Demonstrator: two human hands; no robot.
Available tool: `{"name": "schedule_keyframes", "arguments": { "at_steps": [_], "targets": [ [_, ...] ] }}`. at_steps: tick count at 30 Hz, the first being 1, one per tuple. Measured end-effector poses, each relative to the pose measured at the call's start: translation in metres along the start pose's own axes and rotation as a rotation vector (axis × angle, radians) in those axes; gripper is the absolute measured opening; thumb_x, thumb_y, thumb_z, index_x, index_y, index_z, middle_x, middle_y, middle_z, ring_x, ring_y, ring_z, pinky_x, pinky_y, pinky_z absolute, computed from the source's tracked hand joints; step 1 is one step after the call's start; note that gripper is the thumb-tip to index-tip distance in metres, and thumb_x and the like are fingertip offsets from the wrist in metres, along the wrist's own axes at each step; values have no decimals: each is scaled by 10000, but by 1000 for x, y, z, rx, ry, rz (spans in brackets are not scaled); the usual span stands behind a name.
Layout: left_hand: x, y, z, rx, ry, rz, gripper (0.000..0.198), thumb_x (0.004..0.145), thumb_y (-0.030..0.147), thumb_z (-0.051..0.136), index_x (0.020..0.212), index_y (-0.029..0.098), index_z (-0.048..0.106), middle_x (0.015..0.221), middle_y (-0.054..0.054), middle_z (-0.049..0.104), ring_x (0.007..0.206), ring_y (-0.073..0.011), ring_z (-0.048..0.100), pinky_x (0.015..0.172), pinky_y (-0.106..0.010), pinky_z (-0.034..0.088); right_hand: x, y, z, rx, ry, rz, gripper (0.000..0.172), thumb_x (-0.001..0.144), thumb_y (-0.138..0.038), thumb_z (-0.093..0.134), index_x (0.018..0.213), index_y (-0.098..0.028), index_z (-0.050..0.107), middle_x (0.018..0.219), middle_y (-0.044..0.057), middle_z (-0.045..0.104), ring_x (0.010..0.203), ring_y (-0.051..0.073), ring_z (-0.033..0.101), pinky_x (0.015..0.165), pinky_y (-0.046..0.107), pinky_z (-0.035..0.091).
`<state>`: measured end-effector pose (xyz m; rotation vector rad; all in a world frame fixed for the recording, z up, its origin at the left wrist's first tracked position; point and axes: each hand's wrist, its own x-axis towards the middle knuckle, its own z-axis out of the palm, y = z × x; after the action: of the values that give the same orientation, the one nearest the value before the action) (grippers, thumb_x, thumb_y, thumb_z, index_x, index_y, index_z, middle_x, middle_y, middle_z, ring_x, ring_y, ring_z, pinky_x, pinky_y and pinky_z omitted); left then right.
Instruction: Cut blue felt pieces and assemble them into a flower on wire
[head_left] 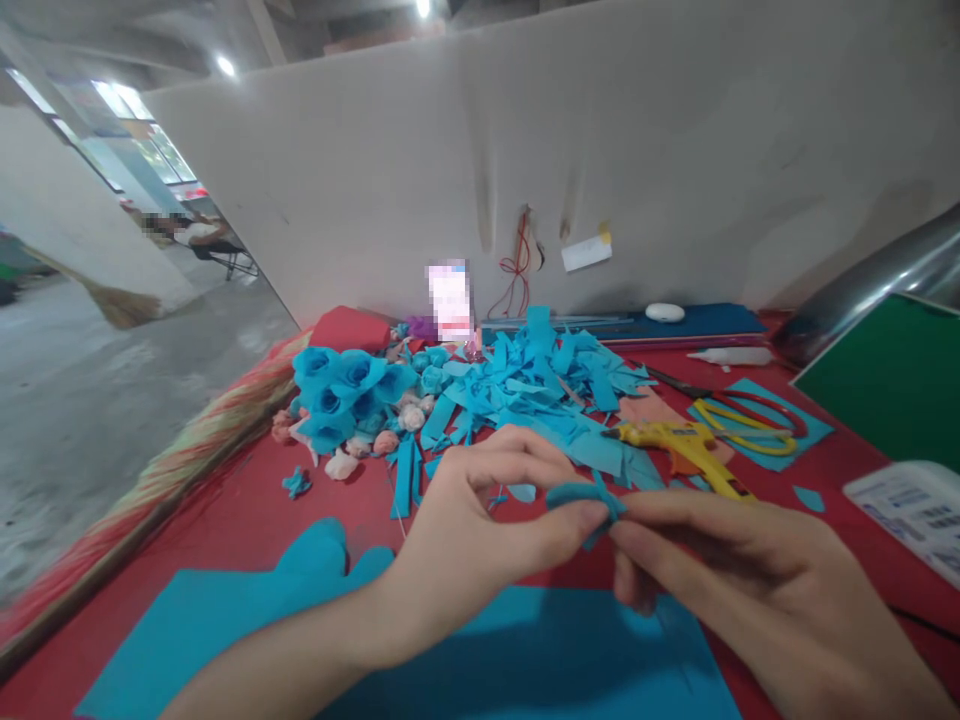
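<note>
Between my two hands is a small blue paper piece (pixel 581 493), curled and partly hidden by my fingers. My left hand (pixel 499 510) pinches its near side between thumb and fingers. My right hand (pixel 720 570) grips its right end with thumb and forefinger, the fingertips of both hands nearly touching. Below them lies a large blue sheet (pixel 525 650) on the red tabletop (pixel 360 500). Rounded blue pieces (pixel 311 555) rest at the sheet's upper left edge. Blue paper flowers (pixel 330 402) stand at the back left, beside a heap of blue scraps (pixel 517 385).
A yellow glue gun (pixel 701 450) and red-handled scissors (pixel 757 405) lie at the right. A green board (pixel 892 400), a white package (pixel 911 510) and a white tube (pixel 731 356) are farther right. A lit phone (pixel 451 300) stands by the back panel (pixel 360 190).
</note>
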<state>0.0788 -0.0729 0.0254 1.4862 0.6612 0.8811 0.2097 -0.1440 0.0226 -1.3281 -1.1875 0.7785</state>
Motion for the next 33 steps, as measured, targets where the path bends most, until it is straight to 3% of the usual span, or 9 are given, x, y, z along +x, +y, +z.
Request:
{"name": "schedule_keyframes", "arguments": {
  "at_steps": [4,11,18,25,33],
  "targets": [
    [0,-2,-1,10,-7,32,41,644,166,665,611,186,652,696,-5,582,684,-124,530,687,-271,427,-2,0,-3,-37,-4,-12,143,701,-264,585,577,-269,655,435,-66,580,401,76,526,427,102,443],
    [0,2,-1,122,-28,119,74,661,117,633,633,186,631,708,5,580,688,-114,524,664,-243,422,2,1,-13,-133,-197,-60,174,768,-252,571,604,-255,627,487,-81,612,455,57,571,463,59,457],
    [-1,1,-3,209,-13,196,73,662,139,652,620,199,650,628,-2,602,675,-141,531,695,-288,432,-1,2,-3,51,-70,124,143,683,-336,631,564,-260,648,434,-58,578,410,74,526,437,103,444],
    [-1,0,-3,173,-7,178,99,634,116,666,585,198,641,612,9,599,683,-135,513,682,-275,427,3,4,-6,7,-121,83,131,697,-298,608,579,-260,649,434,-59,586,389,74,524,410,108,443],
    [1,0,-3,114,-22,104,121,622,107,650,540,186,606,559,7,541,661,-142,497,673,-289,416,-3,4,1,83,-36,165,90,653,-272,628,570,-270,661,420,-67,567,398,42,497,429,66,406]
  ]
}}
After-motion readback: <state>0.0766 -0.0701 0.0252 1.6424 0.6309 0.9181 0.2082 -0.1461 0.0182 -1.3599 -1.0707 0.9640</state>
